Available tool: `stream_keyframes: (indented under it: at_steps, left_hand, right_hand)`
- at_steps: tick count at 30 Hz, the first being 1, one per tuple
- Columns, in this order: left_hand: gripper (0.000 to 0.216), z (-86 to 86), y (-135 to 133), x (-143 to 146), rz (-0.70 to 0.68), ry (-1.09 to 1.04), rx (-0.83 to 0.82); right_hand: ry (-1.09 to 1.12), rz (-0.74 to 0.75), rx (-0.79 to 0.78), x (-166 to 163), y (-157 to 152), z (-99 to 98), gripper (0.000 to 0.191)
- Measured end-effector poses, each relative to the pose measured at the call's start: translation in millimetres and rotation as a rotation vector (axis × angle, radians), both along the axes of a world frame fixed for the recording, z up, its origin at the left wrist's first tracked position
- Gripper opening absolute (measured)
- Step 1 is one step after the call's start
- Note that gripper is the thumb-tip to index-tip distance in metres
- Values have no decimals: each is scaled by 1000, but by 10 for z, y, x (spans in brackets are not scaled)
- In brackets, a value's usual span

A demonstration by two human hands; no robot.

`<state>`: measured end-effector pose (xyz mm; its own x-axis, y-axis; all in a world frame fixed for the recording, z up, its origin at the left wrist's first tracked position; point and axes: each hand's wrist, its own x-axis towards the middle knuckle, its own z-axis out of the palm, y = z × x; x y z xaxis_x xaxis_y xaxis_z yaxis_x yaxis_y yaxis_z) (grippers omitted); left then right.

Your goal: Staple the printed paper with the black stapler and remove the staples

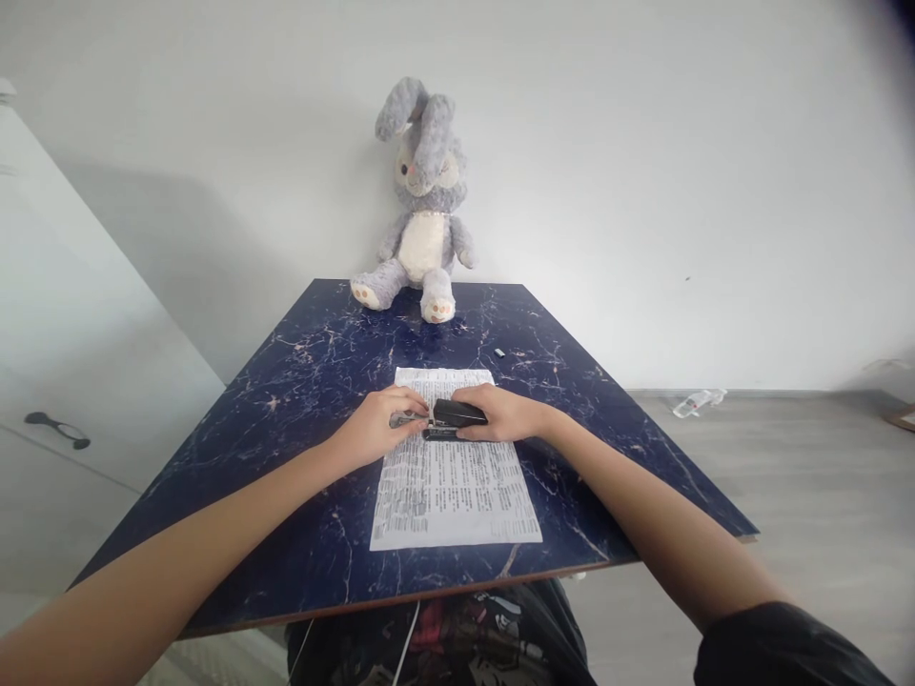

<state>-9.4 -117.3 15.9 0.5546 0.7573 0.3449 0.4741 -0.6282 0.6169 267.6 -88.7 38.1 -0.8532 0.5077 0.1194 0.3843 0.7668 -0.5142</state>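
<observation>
A black stapler (458, 413) lies sideways over a printed sheet of paper (457, 505), its upper arm raised from its base. My right hand (500, 412) is wrapped round the stapler's right end. At the left end, my left hand (378, 424) has its fingers and thumb closed in about a small greyish metal part (406, 418), which seems to belong to the stapler. What exactly the left fingertips grip is partly hidden. The paper lies flat on the dark blue marbled table (300, 381), printed lines covering most of it.
A grey plush rabbit (425, 238) sits at the table's far edge against the wall. A small light-coloured object (499, 353) lies beyond the paper, to the right. On the floor at right is a clear plastic item (699, 402). A white cabinet (78, 333) stands at left.
</observation>
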Motion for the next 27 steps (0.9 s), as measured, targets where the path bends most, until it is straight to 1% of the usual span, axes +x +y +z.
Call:
stream_keyframes:
  at_steps: [4,10,18,23,27]
  left_hand:
    - [13,-31,19,-3,5,-14,-20]
    - [10,-12,-1,13,0,-33,-42]
    - [12,-15,8,19,11,-27,-46]
    - [11,14,4,1,-1,28,-38]
    - [15,80,17,-92,-47,102,0]
  right_hand:
    - [-2,5,-1,9,2,3,19]
    - [3,-2,-15,7,3,9,21]
    - [-5,2,-9,4,-3,23,18]
    - [6,4,-31,16,-5,16,18]
    - [7,-3,-49,24,-11,23,18]
